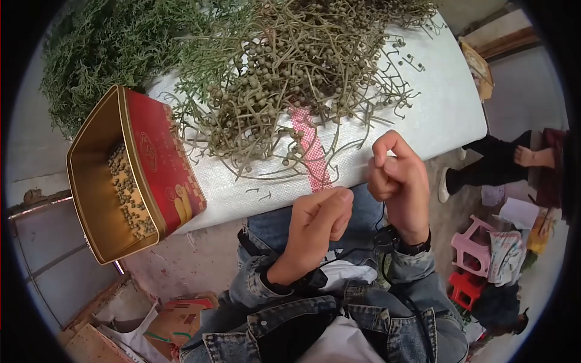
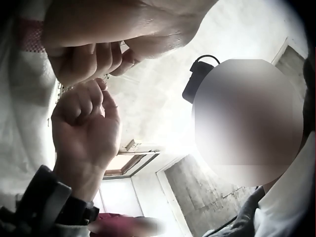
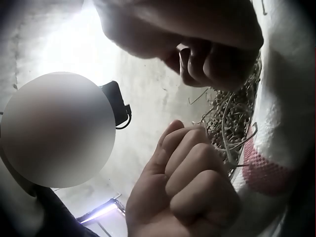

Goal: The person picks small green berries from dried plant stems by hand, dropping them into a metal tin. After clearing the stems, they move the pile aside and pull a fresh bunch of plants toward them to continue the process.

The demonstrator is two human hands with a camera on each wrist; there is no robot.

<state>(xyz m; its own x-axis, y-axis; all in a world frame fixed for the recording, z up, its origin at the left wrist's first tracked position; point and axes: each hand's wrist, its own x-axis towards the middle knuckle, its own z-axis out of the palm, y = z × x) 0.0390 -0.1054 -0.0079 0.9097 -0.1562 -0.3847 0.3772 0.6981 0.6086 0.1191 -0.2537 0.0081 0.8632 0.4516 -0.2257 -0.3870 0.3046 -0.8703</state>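
Note:
My left hand (image 1: 318, 227) is held over my lap at the near edge of the white sack (image 1: 242, 196), its fingers curled in and the thumb laid over the index finger. To its right and slightly higher, my right hand (image 1: 400, 178) has curled fingers, with the index fingertip close to the thumb. Nothing shows between the fingers of either hand. Beyond them, a tangled pile of thin stems with small round pods (image 1: 260, 91) lies on the sack. In the right wrist view, the left fist (image 3: 190, 173) is below the right hand (image 3: 197, 39).
A red and gold tin (image 1: 166, 157) with loose round pods inside stands at the left. Green leafy sprigs (image 1: 103, 60) lie behind it. At the right are a pink stool (image 1: 471, 248), a red stool (image 1: 465, 290) and another person's foot (image 1: 532, 157). A cardboard box (image 1: 175, 327) sits lower left.

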